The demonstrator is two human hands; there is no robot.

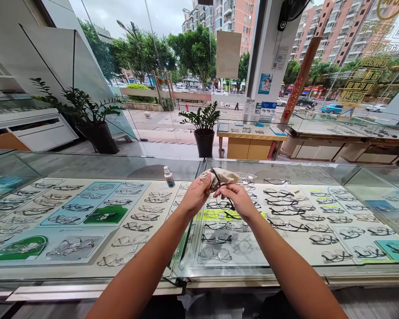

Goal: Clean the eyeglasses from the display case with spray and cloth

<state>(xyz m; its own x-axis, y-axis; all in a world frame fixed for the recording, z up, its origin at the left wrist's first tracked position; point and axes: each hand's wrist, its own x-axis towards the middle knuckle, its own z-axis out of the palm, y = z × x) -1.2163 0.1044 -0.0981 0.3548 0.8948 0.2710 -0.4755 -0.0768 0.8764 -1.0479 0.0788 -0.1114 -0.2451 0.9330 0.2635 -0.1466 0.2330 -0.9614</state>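
Note:
Above the glass counter, both hands meet around a dark-framed pair of eyeglasses [215, 173] and a cream-coloured cloth [230, 177]. My left hand [196, 193] is closed on the cloth, its thumb pressing near the frame. My right hand [238, 198] pinches the eyeglasses from the other side, fingers curled under the cloth. A dark temple arm seems to hang below the right fingers. Cloth and fingers hide most of the lenses. Left of the hands, a small white spray bottle [169, 177] with a printed label stands upright on the counter.
Under the glass, rows of eyeglasses [216, 238] fill the display case on both sides. A metal-edged seam [186, 241] divides the two counters. Beyond them stand a potted plant [204, 133], a wooden cabinet [252, 146] and tall windows onto a street.

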